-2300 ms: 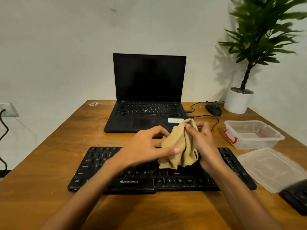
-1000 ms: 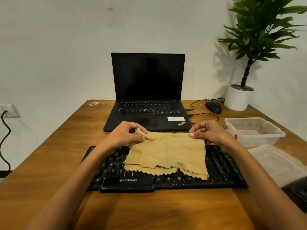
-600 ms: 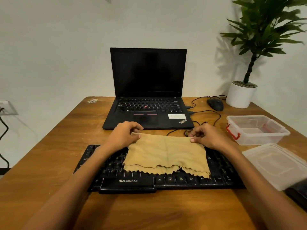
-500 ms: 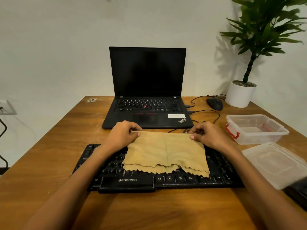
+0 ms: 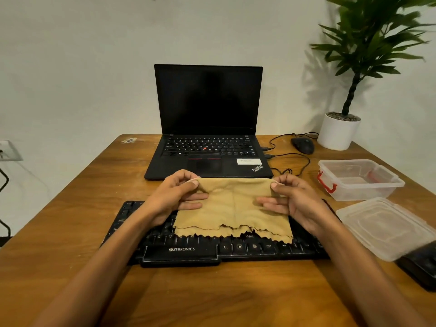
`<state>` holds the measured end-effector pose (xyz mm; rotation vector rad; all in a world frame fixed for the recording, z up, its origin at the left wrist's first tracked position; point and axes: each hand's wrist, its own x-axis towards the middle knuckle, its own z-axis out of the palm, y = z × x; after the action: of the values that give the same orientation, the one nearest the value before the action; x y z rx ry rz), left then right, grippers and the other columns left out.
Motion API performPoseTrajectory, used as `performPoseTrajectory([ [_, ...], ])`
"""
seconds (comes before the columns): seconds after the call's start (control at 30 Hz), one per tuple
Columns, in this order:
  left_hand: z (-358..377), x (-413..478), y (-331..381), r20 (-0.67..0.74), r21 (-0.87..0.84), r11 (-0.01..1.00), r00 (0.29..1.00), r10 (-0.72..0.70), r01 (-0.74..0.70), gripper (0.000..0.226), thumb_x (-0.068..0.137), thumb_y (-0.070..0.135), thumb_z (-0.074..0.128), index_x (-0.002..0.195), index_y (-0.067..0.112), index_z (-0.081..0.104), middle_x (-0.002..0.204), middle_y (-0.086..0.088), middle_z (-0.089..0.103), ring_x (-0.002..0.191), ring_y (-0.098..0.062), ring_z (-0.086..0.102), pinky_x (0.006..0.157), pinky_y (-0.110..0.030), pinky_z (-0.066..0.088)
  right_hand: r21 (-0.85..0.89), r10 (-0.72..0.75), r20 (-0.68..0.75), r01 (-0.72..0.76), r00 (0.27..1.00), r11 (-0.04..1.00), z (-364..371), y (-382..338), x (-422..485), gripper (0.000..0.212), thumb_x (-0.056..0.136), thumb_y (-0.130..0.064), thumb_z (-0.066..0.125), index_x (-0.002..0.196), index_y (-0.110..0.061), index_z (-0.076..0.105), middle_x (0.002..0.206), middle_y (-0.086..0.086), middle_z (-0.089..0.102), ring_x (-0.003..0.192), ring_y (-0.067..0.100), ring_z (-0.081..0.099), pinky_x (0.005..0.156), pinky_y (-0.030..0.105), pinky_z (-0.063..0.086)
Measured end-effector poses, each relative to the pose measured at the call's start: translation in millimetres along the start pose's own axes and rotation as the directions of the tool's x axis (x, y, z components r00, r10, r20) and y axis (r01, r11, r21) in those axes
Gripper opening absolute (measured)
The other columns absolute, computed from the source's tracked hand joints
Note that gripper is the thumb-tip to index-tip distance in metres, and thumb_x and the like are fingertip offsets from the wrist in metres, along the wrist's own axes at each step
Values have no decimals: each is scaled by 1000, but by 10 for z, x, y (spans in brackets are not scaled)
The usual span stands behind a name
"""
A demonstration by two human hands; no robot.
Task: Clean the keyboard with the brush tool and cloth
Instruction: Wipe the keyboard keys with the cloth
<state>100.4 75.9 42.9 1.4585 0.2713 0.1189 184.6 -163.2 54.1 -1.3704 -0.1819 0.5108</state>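
**Operator:** What do you record on the left side?

**Inspector:** The black keyboard (image 5: 184,252) lies across the near middle of the wooden table (image 5: 70,232). Your left hand (image 5: 172,197) is above its left half. Thumb and forefinger are clamped on the far left corner of the tan cloth (image 5: 233,208), and the other fingers lie straight along its edge.

**Operator:** And the cloth itself?

**Inspector:** It is doubled over and stretched between your hands above the keyboard's middle. Its zigzag near edge reaches the lower key rows, but I cannot tell whether it touches them. Your right hand (image 5: 295,201) pinches the far right corner in the same way, with the spare fingers straight. An open laptop (image 5: 207,147) sits beyond the cloth, its screen dark.

**Operator:** Containers?

**Inspector:** All are on the right.
- **Far right:** A white pot (image 5: 337,133) holds a green plant, with pebbles at its rim. A mouse (image 5: 303,145) sits just to its left.
- **Nearer:** A clear tub (image 5: 358,179) with a red clasp stands open. I cannot make out any contents through its walls.
- **Nearer still:** The tub's lid (image 5: 387,227) lies flat on the table, separate from the tub.
- **Right edge:** A dark object (image 5: 422,265) is too blurred to identify.
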Motion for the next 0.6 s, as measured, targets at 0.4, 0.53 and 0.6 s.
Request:
performPoseTrajectory([
  [0.4, -212, -268, -9, 127, 182, 963, 976, 175, -197, 14, 75, 18, 64, 87, 12, 64, 117, -2, 64, 103, -25, 60, 86, -35, 54, -92, -182, 21, 183, 983, 979, -164, 168, -259, 8, 83, -2, 57, 90, -4, 58, 116, 5, 60, 94, 24, 67, 72, 32, 59],
  [0.53, -307, -364, -26, 216, 285, 925, 957, 191, -250, 22, 69, 27, 76, 86, 16, 67, 118, 8, 63, 93, -26, 63, 80, -29, 55, -120, -253, 73, 260, 965, 958, -216, 223, -375, 37, 55, -32, 83, 79, -10, 65, 122, 5, 57, 100, 17, 65, 74, 28, 56],
  [0.6, -331, -405, -36, 243, 334, 897, 946, 215, -290, 27, 63, 40, 77, 82, 23, 69, 116, 14, 62, 90, -19, 65, 72, -20, 53, -161, -276, 69, 284, 959, 945, -224, 249, -430, 53, 39, -49, 86, 75, -15, 68, 119, 1, 58, 100, 16, 65, 77, 29, 56],
])
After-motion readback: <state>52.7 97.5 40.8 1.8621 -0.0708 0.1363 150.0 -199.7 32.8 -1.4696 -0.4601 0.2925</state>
